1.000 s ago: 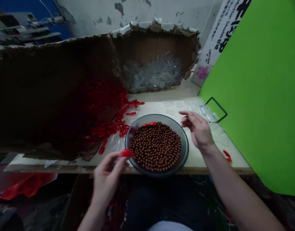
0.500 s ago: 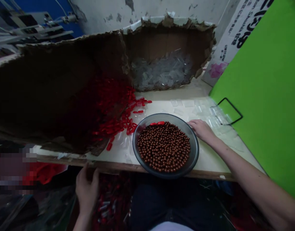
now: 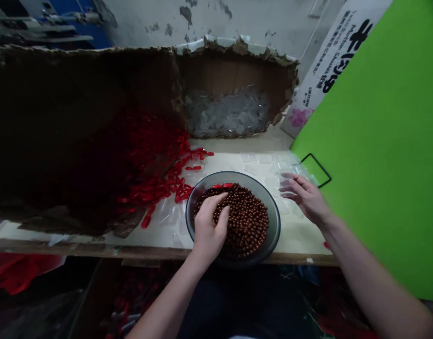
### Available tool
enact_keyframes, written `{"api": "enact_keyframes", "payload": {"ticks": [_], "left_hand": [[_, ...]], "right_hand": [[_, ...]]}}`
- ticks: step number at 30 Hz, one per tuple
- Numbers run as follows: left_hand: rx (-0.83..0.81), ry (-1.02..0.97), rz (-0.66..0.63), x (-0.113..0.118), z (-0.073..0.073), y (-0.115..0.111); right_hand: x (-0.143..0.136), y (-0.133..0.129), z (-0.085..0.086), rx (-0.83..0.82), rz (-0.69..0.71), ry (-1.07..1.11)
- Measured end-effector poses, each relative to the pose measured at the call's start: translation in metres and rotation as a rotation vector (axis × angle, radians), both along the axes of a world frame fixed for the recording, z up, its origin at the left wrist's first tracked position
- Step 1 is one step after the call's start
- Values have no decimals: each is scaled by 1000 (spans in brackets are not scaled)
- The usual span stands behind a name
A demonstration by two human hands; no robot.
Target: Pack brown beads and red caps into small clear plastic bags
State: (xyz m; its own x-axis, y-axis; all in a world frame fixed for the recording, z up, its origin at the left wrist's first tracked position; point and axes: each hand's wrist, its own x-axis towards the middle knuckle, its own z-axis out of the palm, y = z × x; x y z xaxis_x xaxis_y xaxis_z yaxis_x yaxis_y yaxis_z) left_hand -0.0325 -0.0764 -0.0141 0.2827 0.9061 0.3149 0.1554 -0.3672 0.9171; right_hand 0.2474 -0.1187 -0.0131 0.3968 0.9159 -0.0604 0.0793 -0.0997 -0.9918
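A grey bowl full of small round brown balls sits at the table's front edge. A pair of red pieces lies on the balls near its far rim. Over the left part of the bowl is my left hand, its thumb and fingers apart and curved down at the balls; I see nothing held. To the right of the bowl, my right hand has its fingers spread and slightly blurred. It is close above the clear plastic pieces on the table.
At left, a torn cardboard box spills red plastic pieces onto the white table. Its right compartment holds clear plastic pieces. A green panel with a black wire loop bounds the right side.
My left hand has risen from below the table edge to over the bowl. My right hand has let go of the bowl's rim and moved right, fingers spread. The view has shifted slightly.
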Motion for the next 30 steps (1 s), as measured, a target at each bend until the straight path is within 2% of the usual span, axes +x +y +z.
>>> {"api": "enact_keyframes", "payload": {"ticks": [4,7,9,14,16,19,21,23,25,27,30], "left_hand": [[-342,-140,-280,31,16,14],[-478,-187,-428,49,19,21],[-526,-217,-461,55,18,21],[-557,-279,-406,56,14,16],[-547,-315,-326,49,15,21],[-511,-426,-132,34,20,38],[-487,-452,-86,30,25,50],[-465,-394,-137,38,30,55],[-415,-236,-242,61,33,55],[-292,27,-354,93,33,50],[29,498,-523,142,26,40]], "right_hand": [[-31,-14,22,-38,219,-68],[-49,-20,29,-61,326,-124],[-54,-23,29,-62,334,-99],[-55,-28,23,-95,312,-23],[-52,-32,24,-123,305,-38],[-40,-43,29,-179,263,-95],[-29,-49,31,-167,186,-158],[-18,-54,32,-119,88,-242],[-10,-57,34,-71,-24,-295],[-3,-60,37,-34,-156,-265],[5,-67,41,34,-358,-142]]}}
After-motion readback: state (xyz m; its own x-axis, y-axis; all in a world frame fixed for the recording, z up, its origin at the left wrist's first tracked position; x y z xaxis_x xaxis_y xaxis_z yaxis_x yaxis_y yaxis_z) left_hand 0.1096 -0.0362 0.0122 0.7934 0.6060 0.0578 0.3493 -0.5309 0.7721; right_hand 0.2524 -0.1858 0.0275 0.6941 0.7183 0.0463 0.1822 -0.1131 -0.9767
